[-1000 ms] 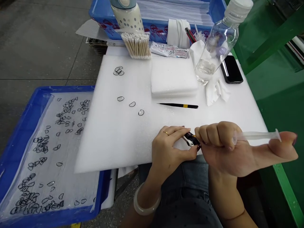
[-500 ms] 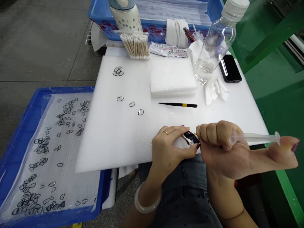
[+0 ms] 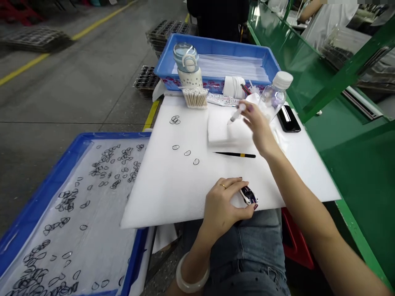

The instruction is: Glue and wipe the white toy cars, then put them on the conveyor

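My left hand (image 3: pixel 220 205) pinches a small black-and-white piece (image 3: pixel 248 195) shaped like a toy car between thumb and fingers, at the front edge of the white foam sheet (image 3: pixel 154 193). Farther out, my right hand (image 3: pixel 257 123) holds a clear plastic syringe (image 3: pixel 237 114), slightly blurred, over the white foam block (image 3: pixel 226 133). The syringe tip points down and left; whether it touches the block I cannot tell. Black tweezers (image 3: pixel 236 155) with a yellow band lie between the hands. Several thin black rings (image 3: pixel 187 153) rest on the sheet's left side.
A blue tray (image 3: pixel 77 144) at the left holds many black rings. Along the back stand cotton swabs (image 3: pixel 196 98), a dotted cup (image 3: pixel 189 65), a blue bin (image 3: pixel 216 43) and a clear bottle (image 3: pixel 274 94). A phone (image 3: pixel 289 119) lies at the right, beside a green frame (image 3: pixel 339 135).
My right hand has moved from beside the car-shaped piece out to the foam block, carrying the syringe. My left hand still holds the piece. The view has tilted up.
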The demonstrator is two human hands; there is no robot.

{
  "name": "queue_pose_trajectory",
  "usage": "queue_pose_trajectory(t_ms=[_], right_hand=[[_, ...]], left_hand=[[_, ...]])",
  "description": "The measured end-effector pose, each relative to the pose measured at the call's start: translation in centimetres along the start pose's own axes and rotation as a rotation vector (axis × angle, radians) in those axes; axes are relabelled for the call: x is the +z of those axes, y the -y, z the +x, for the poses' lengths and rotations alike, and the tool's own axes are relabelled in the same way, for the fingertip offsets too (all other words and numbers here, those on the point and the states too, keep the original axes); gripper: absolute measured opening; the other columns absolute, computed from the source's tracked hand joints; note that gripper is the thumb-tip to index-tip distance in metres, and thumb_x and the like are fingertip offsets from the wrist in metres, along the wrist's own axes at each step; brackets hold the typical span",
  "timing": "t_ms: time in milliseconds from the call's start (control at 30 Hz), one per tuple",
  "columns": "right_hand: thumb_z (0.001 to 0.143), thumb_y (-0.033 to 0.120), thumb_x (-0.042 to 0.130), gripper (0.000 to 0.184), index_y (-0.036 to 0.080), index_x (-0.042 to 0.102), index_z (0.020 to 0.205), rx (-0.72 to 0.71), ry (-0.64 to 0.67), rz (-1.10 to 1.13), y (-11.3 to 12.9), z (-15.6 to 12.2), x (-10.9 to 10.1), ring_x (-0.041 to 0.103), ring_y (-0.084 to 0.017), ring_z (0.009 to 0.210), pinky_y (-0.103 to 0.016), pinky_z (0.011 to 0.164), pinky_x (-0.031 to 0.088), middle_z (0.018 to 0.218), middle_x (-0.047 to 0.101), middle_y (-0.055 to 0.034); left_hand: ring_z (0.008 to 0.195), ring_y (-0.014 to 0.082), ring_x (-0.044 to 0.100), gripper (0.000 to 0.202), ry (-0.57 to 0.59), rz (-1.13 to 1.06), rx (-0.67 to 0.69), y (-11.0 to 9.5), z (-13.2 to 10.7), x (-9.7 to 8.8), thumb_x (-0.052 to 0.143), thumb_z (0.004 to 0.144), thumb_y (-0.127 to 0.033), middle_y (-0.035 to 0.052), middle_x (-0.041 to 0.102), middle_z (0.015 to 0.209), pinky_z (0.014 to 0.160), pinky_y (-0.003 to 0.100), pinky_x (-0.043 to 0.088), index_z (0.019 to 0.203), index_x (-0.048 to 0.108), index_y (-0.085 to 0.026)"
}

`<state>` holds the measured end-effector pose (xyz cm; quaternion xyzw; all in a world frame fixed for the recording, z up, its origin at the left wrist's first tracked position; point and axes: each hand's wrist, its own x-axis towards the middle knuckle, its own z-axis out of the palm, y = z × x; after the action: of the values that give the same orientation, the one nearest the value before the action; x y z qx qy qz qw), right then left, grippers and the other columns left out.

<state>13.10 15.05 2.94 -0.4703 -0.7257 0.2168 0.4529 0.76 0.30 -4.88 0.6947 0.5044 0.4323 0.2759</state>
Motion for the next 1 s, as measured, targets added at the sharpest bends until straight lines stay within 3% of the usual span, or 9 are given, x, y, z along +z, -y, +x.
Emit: queue_pose_trajectory(t_ms=[100,233,300,367,467,567,800,867,1000], right_hand=[[0.092,0.055,0.052,0.037,0.021,0.059,0.108,0.139,-0.128,-0.135,-1.1,-4.7,-1.5,0.062,-0.018,0.077,-0.032,0.070,0.047,0.090,0.067,-0.0047],[0.085,0.030,0.064,0.012,0.018,0.065,0.084,0.309,0.192,-0.257,-1.8,-7.1,-1.6,0.059,-0.016,0.061,-0.029,0.062,0.042,0.069,0.067,-0.0011],[0.087,0.023,0.060,0.015,0.018,0.064,0.074,0.235,0.143,-0.204,-1.3,-6.5,-1.4,0.059,-0.015,0.062,-0.029,0.062,0.042,0.068,0.067,-0.0008],[0.089,0.022,0.059,0.015,0.019,0.065,0.076,0.107,-0.021,-0.190,0.2,-6.0,-2.0,0.059,-0.014,0.062,-0.029,0.062,0.044,0.069,0.068,-0.0004],[0.090,0.022,0.062,0.012,0.022,0.068,0.080,-0.070,-0.180,-0.257,3.1,-6.7,-4.5,0.060,-0.015,0.066,-0.030,0.063,0.045,0.075,0.069,-0.0007],[0.087,0.022,0.067,0.008,0.024,0.069,0.080,-0.120,-0.224,-0.312,4.0,-8.3,-6.4,0.058,-0.015,0.064,-0.030,0.061,0.044,0.071,0.067,0.0000],[0.088,0.031,0.064,0.022,0.018,0.067,0.071,0.248,-0.015,-0.156,-1.9,-10.3,-2.6,0.054,-0.012,0.052,-0.026,0.052,0.040,0.058,0.062,0.0010],[0.091,0.034,0.061,0.025,0.018,0.068,0.073,0.282,-0.101,-0.104,-1.9,-11.4,-2.2,0.057,-0.013,0.054,-0.027,0.052,0.040,0.062,0.065,-0.0006],[0.094,0.031,0.061,0.022,0.021,0.067,0.076,0.241,-0.366,0.210,0.9,-14.5,-2.9,0.059,-0.011,0.057,-0.025,0.052,0.045,0.072,0.068,0.0000]], left_hand=[[0.095,0.0269,0.069,0.044,0.001,-0.003,0.022,-0.1,0.1,-0.1,0.081,0.060,-0.021,0.0059,0.075,0.109,0.084,0.047,0.060,0.103,0.074,-0.023],[0.097,0.0275,0.070,0.038,0.014,-0.023,0.013,-0.1,0.4,-0.5,0.080,0.064,-0.024,0.0067,0.076,0.107,0.087,0.048,0.059,0.102,0.075,-0.022],[0.100,0.0272,0.069,0.036,0.035,-0.054,-0.020,0.0,0.4,-0.6,0.079,0.066,-0.023,0.0050,0.076,0.107,0.090,0.048,0.058,0.102,0.075,-0.024],[0.102,0.0273,0.069,0.037,0.043,-0.072,-0.044,0.0,0.3,-0.7,0.079,0.066,-0.021,0.0045,0.076,0.108,0.092,0.049,0.057,0.102,0.075,-0.025],[0.102,0.0278,0.069,0.039,0.031,-0.071,-0.053,-0.1,0.0,-0.6,0.080,0.064,-0.021,0.0049,0.076,0.109,0.089,0.048,0.058,0.102,0.075,-0.024],[0.101,0.0276,0.069,0.038,0.016,-0.057,-0.056,-0.2,0.0,-0.4,0.080,0.065,-0.022,0.0049,0.077,0.108,0.087,0.047,0.059,0.103,0.075,-0.023],[0.098,0.0260,0.071,0.035,0.013,-0.028,-0.020,0.0,0.1,-0.7,0.079,0.069,-0.025,0.0048,0.077,0.109,0.088,0.046,0.059,0.103,0.076,-0.024],[0.099,0.0261,0.071,0.035,0.018,-0.030,-0.023,-0.1,0.1,-0.7,0.080,0.068,-0.026,0.0049,0.077,0.109,0.087,0.046,0.059,0.103,0.076,-0.024],[0.098,0.0266,0.071,0.038,0.002,-0.026,-0.005,-0.1,0.1,-0.6,0.081,0.066,-0.026,0.0055,0.077,0.106,0.085,0.045,0.060,0.103,0.075,-0.023]])
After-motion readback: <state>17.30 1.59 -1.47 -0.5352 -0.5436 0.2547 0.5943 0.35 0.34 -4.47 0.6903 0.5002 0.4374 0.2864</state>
